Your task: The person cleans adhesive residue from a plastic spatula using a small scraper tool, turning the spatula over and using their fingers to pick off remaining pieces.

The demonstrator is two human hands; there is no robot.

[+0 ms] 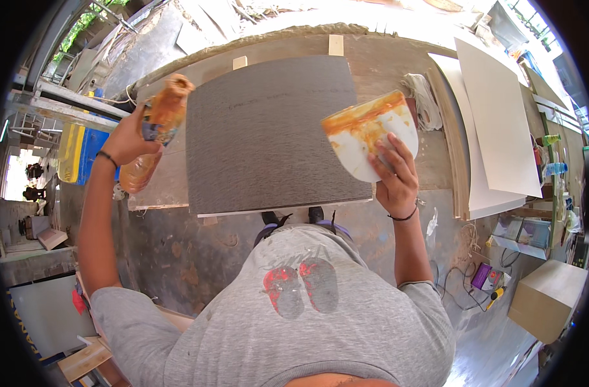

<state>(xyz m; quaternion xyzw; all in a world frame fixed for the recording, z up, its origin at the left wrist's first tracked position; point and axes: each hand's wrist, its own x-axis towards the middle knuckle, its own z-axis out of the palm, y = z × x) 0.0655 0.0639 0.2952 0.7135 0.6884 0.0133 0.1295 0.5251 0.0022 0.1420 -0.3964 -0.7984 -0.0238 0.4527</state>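
Note:
My left hand (128, 137) is closed round a glue container (162, 116) with a dark, coloured label and an end smeared orange-brown. It is held up at the left edge of a dark grey, grained sheet (268, 142). Just below that hand shows clear amber plastic (139, 173); whether it belongs to the same container I cannot tell. In my right hand (397, 174) is a white, rounded spreader (365, 132), its straight far edge coated with orange-brown glue. The spreader hangs over the sheet's right side. No glue shows on the sheet's dark face.
The sheet lies on a worn worktable (397, 64), with small wood blocks (336, 45) at its far edge. Coiled white cord (423, 103) and leaning white panels (501, 122) are at the right. A cardboard box (547, 300) and cables (459, 277) lie on the floor.

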